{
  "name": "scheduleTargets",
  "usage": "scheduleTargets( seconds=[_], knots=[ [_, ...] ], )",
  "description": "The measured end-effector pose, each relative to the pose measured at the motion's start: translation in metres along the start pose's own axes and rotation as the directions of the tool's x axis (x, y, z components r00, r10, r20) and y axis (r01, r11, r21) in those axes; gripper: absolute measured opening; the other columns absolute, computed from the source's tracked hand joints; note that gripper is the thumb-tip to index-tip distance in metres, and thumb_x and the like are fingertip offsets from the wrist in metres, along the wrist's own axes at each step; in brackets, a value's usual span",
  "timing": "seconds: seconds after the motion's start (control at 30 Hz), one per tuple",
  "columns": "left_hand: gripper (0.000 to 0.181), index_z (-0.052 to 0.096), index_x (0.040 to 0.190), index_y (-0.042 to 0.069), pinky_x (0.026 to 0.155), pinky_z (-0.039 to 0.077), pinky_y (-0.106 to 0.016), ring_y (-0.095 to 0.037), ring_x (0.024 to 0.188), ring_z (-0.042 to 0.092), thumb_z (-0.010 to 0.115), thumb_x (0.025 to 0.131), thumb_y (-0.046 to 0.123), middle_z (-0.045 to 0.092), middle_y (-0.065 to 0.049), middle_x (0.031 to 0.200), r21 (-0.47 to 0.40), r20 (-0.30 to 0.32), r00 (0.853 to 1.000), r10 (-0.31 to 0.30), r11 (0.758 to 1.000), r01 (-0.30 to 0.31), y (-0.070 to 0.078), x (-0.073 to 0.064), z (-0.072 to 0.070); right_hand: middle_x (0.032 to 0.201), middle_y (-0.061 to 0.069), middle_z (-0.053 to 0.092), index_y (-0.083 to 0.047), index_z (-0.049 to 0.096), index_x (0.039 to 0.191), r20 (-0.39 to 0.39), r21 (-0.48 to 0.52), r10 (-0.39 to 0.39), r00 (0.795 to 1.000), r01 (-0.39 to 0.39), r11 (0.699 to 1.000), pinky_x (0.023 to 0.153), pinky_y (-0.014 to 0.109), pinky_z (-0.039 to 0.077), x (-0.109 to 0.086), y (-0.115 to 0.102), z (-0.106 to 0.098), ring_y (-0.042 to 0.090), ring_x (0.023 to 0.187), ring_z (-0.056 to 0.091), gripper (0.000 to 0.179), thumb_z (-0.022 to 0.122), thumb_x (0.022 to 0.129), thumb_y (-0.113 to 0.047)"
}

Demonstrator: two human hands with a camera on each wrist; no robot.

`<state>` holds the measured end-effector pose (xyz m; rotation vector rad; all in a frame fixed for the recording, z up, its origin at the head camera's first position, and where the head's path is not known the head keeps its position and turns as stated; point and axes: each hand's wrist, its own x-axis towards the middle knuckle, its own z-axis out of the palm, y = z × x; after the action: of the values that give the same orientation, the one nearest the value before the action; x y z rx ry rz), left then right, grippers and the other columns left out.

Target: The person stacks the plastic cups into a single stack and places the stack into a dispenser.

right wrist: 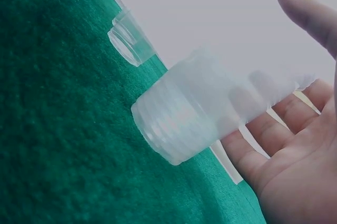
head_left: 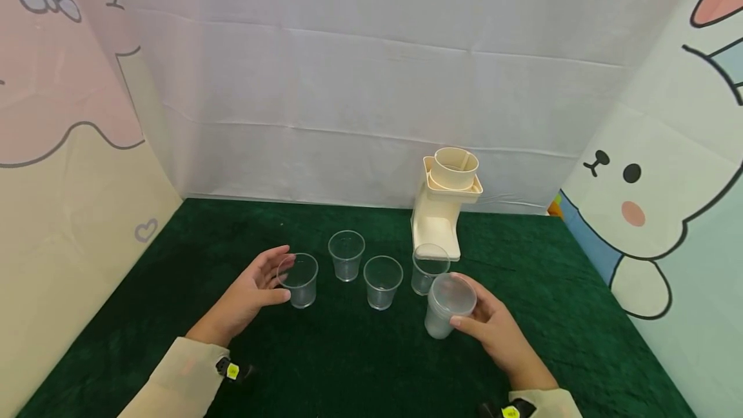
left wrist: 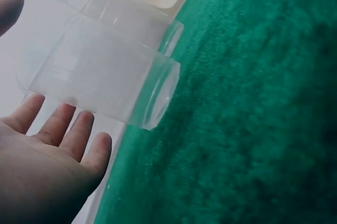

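My right hand (head_left: 493, 321) curls around a stack of nested clear plastic cups (head_left: 445, 308) at the right. Its fingers show faintly through the plastic in the right wrist view, where the stack's base (right wrist: 163, 134) is close to the cloth. At the left, my left hand (head_left: 249, 292) is spread beside a single clear cup (head_left: 302, 286). The fingers (left wrist: 76, 134) reach the cup's far side, with the thumb apart in the left wrist view. More single cups stand upright between the hands: one farther back (head_left: 347, 257), one in the middle (head_left: 382, 286) and one behind the stack (head_left: 426, 276).
A cream plastic stand (head_left: 438, 211) with a round holder on top is at the back right, behind the cups. Dark green cloth (head_left: 348, 366) covers the table. White fabric (head_left: 319, 82) hangs behind, and printed cartoon panels (head_left: 650, 211) flank both sides.
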<state>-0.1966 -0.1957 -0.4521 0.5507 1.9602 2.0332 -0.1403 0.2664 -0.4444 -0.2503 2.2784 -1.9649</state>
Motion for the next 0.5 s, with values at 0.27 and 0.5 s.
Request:
scheduleTargets(
  seconds=[0.27, 0.5],
  knots=[
    [0.083, 0.017, 0.161, 0.003, 0.122, 0.015, -0.049, -0.041, 0.154, 0.014, 0.067, 0.096, 0.002, 0.021, -0.024, 0.166, 0.019, 0.052, 0.998, -0.033, 0.999, 0.032, -0.0053, 0.0036, 0.0020, 0.154, 0.017, 0.043, -0.004, 0.035, 0.158, 0.005, 0.001, -0.010, 1.000, 0.010, 1.000, 0.099, 0.028, 0.050, 0.0000, 0.0011, -0.0003, 0.019, 0.128, 0.054, 0.071, 0.070, 0.096, -0.006],
    [0.081, 0.021, 0.160, 0.004, 0.119, 0.010, -0.068, -0.042, 0.153, 0.018, 0.068, 0.095, 0.002, 0.026, -0.023, 0.164, 0.020, 0.025, 0.999, -0.042, 0.999, 0.042, -0.0071, 0.0089, 0.0073, 0.154, 0.018, 0.042, -0.003, 0.035, 0.158, 0.010, -0.002, -0.027, 1.000, 0.027, 1.000, 0.100, 0.027, 0.049, 0.0003, 0.0029, -0.0004, 0.018, 0.129, 0.053, 0.071, 0.070, 0.096, -0.005]
  ],
)
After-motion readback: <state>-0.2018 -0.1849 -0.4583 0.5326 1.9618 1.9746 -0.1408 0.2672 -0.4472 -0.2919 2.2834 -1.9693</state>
